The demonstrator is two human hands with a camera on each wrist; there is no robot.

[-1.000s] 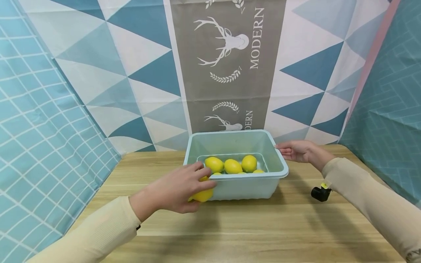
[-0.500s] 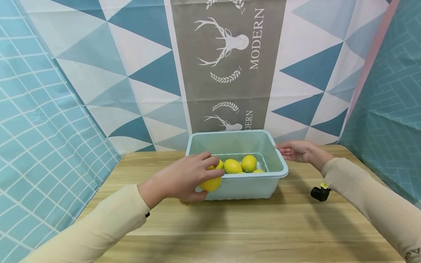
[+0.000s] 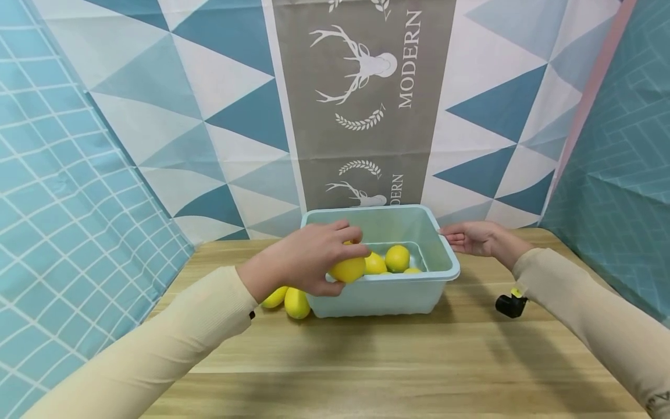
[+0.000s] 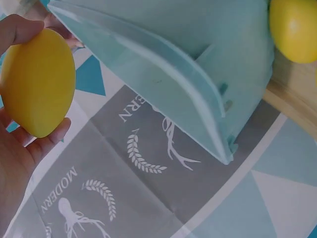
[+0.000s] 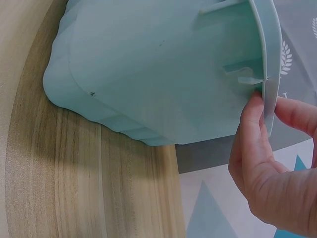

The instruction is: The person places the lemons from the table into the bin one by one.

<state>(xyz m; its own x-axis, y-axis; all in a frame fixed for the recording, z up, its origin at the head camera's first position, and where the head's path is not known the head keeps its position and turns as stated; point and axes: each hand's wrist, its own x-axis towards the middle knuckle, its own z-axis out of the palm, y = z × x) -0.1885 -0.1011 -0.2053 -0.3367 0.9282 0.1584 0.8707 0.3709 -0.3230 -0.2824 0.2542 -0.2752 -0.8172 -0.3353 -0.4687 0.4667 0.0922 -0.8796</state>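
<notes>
My left hand (image 3: 314, 256) grips a yellow lemon (image 4: 38, 82) between thumb and fingers, held over the front left rim of a pale blue-green plastic basin (image 3: 377, 297). Inside the basin lie several more lemons (image 3: 398, 258); the hand hides its left part. With thumb and fingers, my right hand (image 5: 267, 163) pinches the basin's right rim, as the right wrist view shows. On the table, close against the basin's left side and partly behind my left wrist, are two lemons (image 3: 297, 304).
The basin stands on a wood-grain table (image 3: 398, 366) near the patterned back cloth (image 3: 241, 116). A small black device (image 3: 510, 305) with a yellow part is under my right sleeve (image 3: 576, 314). Tiled blue cloth (image 3: 63, 192) hangs at the left.
My left hand has carried the lemon up and to the right, from in front of the basin to above its rim. The two lemons on the table have come into view. My right hand stays put.
</notes>
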